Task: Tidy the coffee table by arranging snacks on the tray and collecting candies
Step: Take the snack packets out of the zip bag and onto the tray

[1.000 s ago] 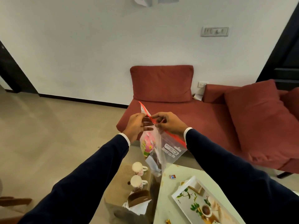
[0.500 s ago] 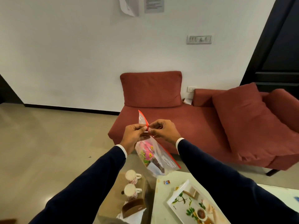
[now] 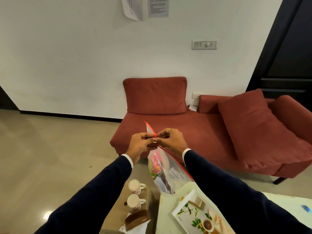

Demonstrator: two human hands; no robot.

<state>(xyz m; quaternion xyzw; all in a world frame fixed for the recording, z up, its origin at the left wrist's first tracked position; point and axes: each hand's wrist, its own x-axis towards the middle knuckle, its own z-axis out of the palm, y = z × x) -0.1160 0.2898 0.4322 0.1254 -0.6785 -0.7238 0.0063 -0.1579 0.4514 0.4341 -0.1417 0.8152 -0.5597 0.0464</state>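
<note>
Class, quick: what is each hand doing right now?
Left hand: closed, pinching the red zip strip of the clear plastic bag of snacks.
Right hand: closed, pinching the same strip.

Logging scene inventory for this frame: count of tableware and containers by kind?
Mugs: 2, one at and one at
Zip bag: 1, held by left hand and right hand
Serving tray: 1
Wooden holder: 1
Total: 5
</note>
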